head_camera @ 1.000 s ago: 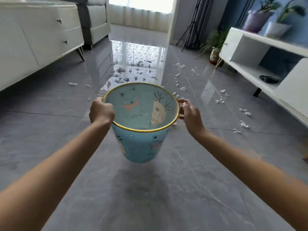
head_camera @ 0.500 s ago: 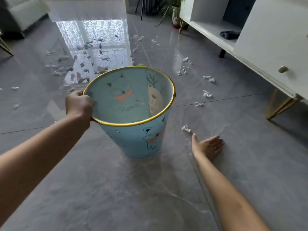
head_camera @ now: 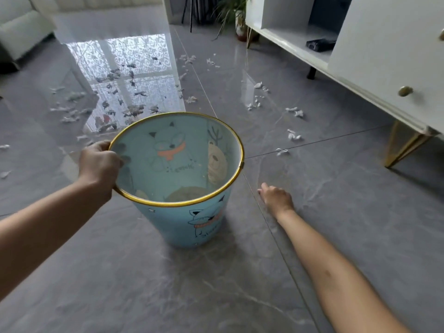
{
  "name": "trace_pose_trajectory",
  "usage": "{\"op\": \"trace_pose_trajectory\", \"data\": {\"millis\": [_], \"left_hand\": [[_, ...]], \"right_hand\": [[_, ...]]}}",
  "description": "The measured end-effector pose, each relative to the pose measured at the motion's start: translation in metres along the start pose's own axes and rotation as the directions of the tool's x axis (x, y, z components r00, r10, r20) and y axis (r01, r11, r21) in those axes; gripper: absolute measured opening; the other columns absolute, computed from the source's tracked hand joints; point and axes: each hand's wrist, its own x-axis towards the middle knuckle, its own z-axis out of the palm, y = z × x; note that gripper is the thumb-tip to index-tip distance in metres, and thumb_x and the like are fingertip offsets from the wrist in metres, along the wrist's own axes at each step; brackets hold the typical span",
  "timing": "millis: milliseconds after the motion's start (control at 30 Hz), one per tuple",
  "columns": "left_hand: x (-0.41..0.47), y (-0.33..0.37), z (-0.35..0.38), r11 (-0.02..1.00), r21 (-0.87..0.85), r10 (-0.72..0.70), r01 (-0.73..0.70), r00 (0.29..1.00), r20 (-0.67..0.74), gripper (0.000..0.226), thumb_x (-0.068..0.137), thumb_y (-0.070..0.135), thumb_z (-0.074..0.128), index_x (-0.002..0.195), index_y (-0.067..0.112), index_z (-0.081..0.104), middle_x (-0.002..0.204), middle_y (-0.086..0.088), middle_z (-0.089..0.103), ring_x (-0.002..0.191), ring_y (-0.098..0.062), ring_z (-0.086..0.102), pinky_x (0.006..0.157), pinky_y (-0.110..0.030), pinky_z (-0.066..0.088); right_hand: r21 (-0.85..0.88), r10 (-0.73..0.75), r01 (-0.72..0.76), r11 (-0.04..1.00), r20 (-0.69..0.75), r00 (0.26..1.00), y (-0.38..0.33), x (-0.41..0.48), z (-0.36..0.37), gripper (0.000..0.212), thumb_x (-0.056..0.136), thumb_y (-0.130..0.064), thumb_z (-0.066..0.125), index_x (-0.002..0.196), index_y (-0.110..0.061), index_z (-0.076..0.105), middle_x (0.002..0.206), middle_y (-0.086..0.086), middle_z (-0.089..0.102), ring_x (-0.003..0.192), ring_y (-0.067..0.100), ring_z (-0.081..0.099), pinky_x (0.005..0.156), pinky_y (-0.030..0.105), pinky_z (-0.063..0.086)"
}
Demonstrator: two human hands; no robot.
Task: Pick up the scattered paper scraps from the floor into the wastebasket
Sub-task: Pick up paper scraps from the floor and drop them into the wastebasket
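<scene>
A light-blue wastebasket [head_camera: 182,227] with cartoon animals and a gold rim stands on the grey tile floor. My left hand [head_camera: 99,164] grips its rim on the left side. My right hand [head_camera: 276,199] is down on the floor just right of the basket, its fingers curled over the spot where a paper scrap lay; that scrap is hidden under the hand. White paper scraps lie ahead to the right [head_camera: 294,135], with one closer [head_camera: 281,151]. Several more scraps are strewn across the bright window reflection [head_camera: 125,102] beyond the basket.
A white cabinet [head_camera: 384,56] on gold legs [head_camera: 403,145] runs along the right side. A potted plant [head_camera: 230,13] and a tripod [head_camera: 192,10] stand at the back. A pale sofa [head_camera: 21,27] is at the far left.
My right hand left the basket rim, dropped to the floor and has now curled over the nearby scrap. The left hand keeps hold of the rim, and the basket came down onto the floor.
</scene>
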Motion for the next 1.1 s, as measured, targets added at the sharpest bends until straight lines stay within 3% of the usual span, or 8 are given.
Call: {"op": "trace_pose_trajectory", "data": {"millis": [133,333,500,667,833,933,1033,1100], "left_hand": [[0.012,-0.001,0.006,0.999,0.052,-0.01,0.006,0.996,0.09,0.043,0.075,-0.016,0.042,0.099,0.012,0.063,0.088,-0.019,0.062,0.085,-0.034,0.058,0.085,-0.054,0.051],[0.027,0.016,-0.006,1.0,0.024,-0.003,-0.002,0.979,0.202,0.043,0.082,-0.018,0.035,0.103,0.008,0.061,0.078,-0.014,0.058,0.063,-0.025,0.054,0.034,-0.019,0.046],[0.033,0.036,-0.035,0.995,-0.073,0.087,-0.07,0.959,0.268,0.048,0.071,-0.015,0.044,0.102,0.017,0.062,0.094,-0.01,0.063,0.092,-0.032,0.062,0.08,-0.044,0.055],[0.063,0.043,-0.099,0.992,-0.125,0.054,-0.018,0.958,0.283,0.042,0.048,0.004,0.045,0.084,0.018,0.064,0.097,-0.012,0.065,0.094,-0.039,0.064,0.084,-0.054,0.051],[0.086,0.046,-0.184,0.978,-0.206,0.023,0.027,0.971,0.236,0.034,0.067,-0.013,0.048,0.078,0.015,0.064,0.096,-0.013,0.062,0.088,-0.03,0.06,0.084,-0.054,0.052],[0.106,0.024,-0.256,0.972,-0.226,-0.033,0.063,0.99,0.135,0.038,0.074,-0.018,0.045,0.085,0.014,0.063,0.092,-0.013,0.061,0.087,-0.028,0.058,0.083,-0.047,0.051],[0.121,0.0,-0.321,0.964,-0.236,-0.129,0.126,0.992,0.003,0.04,0.073,-0.018,0.044,0.077,0.017,0.063,0.076,-0.011,0.06,0.081,-0.027,0.056,0.072,-0.036,0.049],[0.133,-0.01,-0.353,0.961,-0.229,-0.177,0.153,0.981,-0.085,0.039,0.073,-0.018,0.044,0.076,0.016,0.063,0.07,-0.006,0.058,0.081,-0.027,0.056,0.073,-0.036,0.048]], "right_hand": [[0.519,0.216,-0.144,0.843,-0.082,0.973,0.012,-0.002,-0.02,0.046,0.097,-0.029,0.044,0.057,-0.009,0.045,0.061,0.018,0.052,0.066,0.031,0.052,0.058,0.035,0.031],[0.869,0.31,0.136,0.476,-0.31,0.899,-0.047,0.006,-0.155,0.045,0.089,-0.047,0.044,0.054,-0.023,0.031,0.051,0.006,0.033,0.049,0.02,0.032,0.046,0.036,0.027],[0.751,0.119,0.382,0.539,-0.517,0.848,-0.123,0.001,-0.265,0.048,0.097,-0.03,0.044,0.052,-0.02,0.032,0.045,-0.002,0.033,0.039,0.009,0.029,0.043,0.024,0.024],[0.672,-0.23,0.31,0.672,-0.209,0.951,-0.247,-0.012,-0.281,0.044,0.096,-0.039,0.044,0.065,-0.008,0.048,0.052,0.002,0.035,0.041,0.013,0.036,0.042,0.024,0.03],[0.716,-0.267,0.099,0.691,0.125,0.956,-0.363,0.003,-0.288,0.048,0.099,-0.038,0.03,0.057,-0.018,0.037,0.052,-0.007,0.038,0.045,0.011,0.034,0.045,0.024,0.031],[0.76,-0.461,0.048,0.648,0.341,0.819,-0.442,0.008,-0.293,0.05,0.101,-0.032,0.015,0.066,-0.013,0.046,0.064,0.004,0.048,0.055,0.017,0.04,0.053,0.025,0.035],[0.628,-0.6,0.205,0.751,0.52,0.608,-0.517,0.013,-0.289,0.054,0.101,-0.034,0.016,0.106,-0.006,0.062,0.109,0.013,0.066,0.097,0.029,0.059,0.091,0.032,0.044],[0.592,-0.694,0.397,0.702,0.44,0.57,-0.565,0.01,-0.279,0.034,0.1,-0.028,0.035,0.109,-0.009,0.062,0.09,0.006,0.074,0.09,0.012,0.066,0.087,0.019,0.045]]}}
